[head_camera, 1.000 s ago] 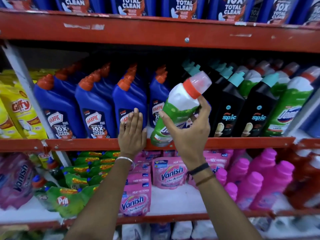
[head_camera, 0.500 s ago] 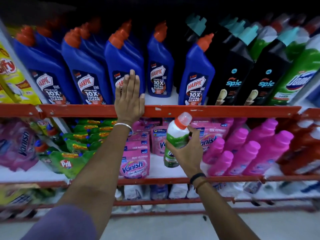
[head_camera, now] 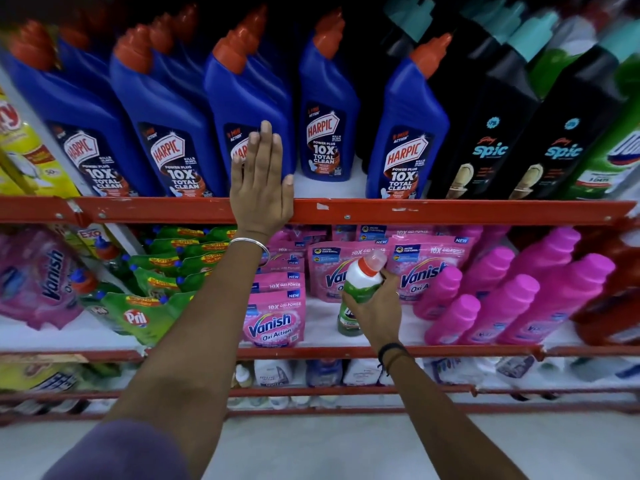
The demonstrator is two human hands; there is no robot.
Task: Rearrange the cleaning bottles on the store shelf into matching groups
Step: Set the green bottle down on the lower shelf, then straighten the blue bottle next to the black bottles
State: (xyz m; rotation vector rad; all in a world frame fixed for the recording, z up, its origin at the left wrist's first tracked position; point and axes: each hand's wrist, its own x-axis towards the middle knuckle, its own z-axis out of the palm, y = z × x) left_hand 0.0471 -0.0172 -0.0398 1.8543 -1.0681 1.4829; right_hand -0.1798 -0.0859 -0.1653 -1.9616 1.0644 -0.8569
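My right hand point(head_camera: 375, 308) grips a green and white bottle point(head_camera: 360, 282) with a red collar and pale cap, held upright in front of the lower shelf, before the pink Vanish pouches point(head_camera: 420, 268). My left hand point(head_camera: 260, 188) lies flat, fingers together, against a blue Harpic bottle point(head_camera: 242, 98) on the upper shelf, wrist over the red shelf rail point(head_camera: 450, 211). More blue Harpic bottles point(head_camera: 405, 133) stand in a row there. To their right stand black Spic bottles point(head_camera: 485, 133) with teal caps, then a green and white bottle point(head_camera: 609, 154) of the same kind as the held one.
A gap of white shelf board point(head_camera: 360, 183) shows between two Harpic bottles. Pink bottles point(head_camera: 502, 299) fill the lower shelf's right side, green Pril pouches point(head_camera: 145, 313) its left. Yellow packs point(head_camera: 24, 150) sit at far left. White bottles point(head_camera: 273, 372) stand on the bottom shelf above the floor.
My right hand has brought the green and white bottle down from the upper shelf to the front of the lower shelf. A blue Harpic bottle now shows where it stood. The view has tilted down.
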